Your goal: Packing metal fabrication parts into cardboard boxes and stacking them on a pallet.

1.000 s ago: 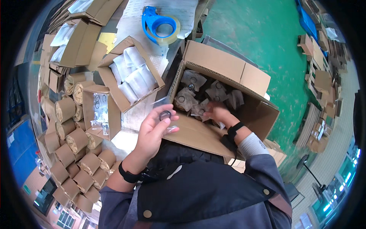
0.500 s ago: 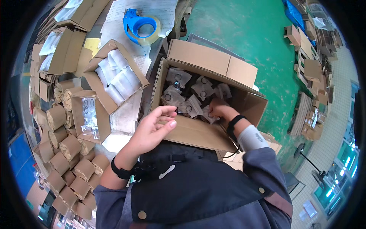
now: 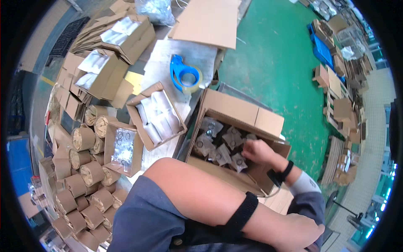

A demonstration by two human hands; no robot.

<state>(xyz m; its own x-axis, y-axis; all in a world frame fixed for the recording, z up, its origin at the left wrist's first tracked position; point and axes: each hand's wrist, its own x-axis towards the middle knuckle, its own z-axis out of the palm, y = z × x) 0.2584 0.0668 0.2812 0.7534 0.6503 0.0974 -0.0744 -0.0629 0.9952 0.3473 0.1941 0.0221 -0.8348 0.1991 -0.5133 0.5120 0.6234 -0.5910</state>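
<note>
My right hand (image 3: 259,152) is inside the open cardboard box (image 3: 235,183), at the right end of the packets. Its fingers are curled, and whatever they may hold is hidden. Several clear plastic bags (image 3: 222,154) with dark rings and metal parts lie in the box beside this hand. My left arm crosses in front of my body, and my left hand (image 3: 301,231) lies against the dark sleeve (image 3: 310,206) of my right arm. The fingers of that hand are mostly hidden.
On the table to the left stand a box of white-wrapped packets (image 3: 179,128) and a small box with bagged rings (image 3: 137,156). Behind them lies a blue tape dispenser (image 3: 178,75). Several brown paper rolls (image 3: 90,173) are piled at the left.
My left hand has swung from the box's near left side across to my right sleeve. My right hand stays in the box, lifted slightly from the bags. The view has shifted.
</note>
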